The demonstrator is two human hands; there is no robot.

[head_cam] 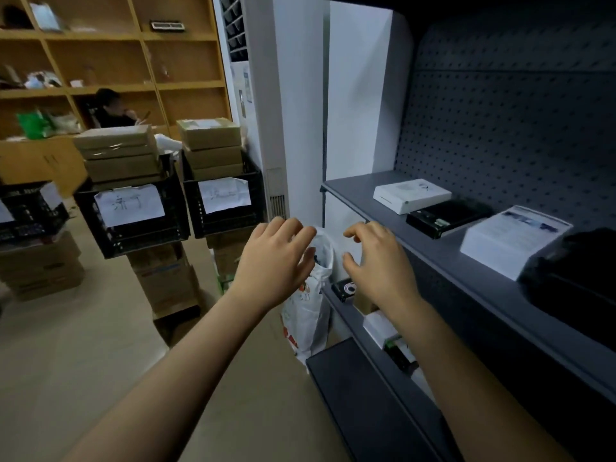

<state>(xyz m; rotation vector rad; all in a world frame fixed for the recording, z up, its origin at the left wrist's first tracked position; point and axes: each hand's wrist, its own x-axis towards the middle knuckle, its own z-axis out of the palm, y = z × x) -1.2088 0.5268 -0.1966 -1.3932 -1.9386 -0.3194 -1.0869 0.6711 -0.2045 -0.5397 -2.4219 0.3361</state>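
A white plastic bag (313, 315) with red and orange print hangs at the left end of the dark grey shelf unit (433, 248), its mouth open at the top. My left hand (276, 261) is at the bag's mouth, with fingers and thumb curled round the left side of the rim. My right hand (376, 261) hovers just right of the bag with loosely curled fingers, holding nothing and a small gap away from the plastic. What lies inside the bag is dark and unclear.
On the upper shelf lie a white box (411, 195), a black box (443, 216) and a white leaflet-topped box (513, 240). Small boxes (383, 328) sit on the lower shelf. Left stand black crates (133, 225) on cartons, wooden shelving and a seated person (111, 110).
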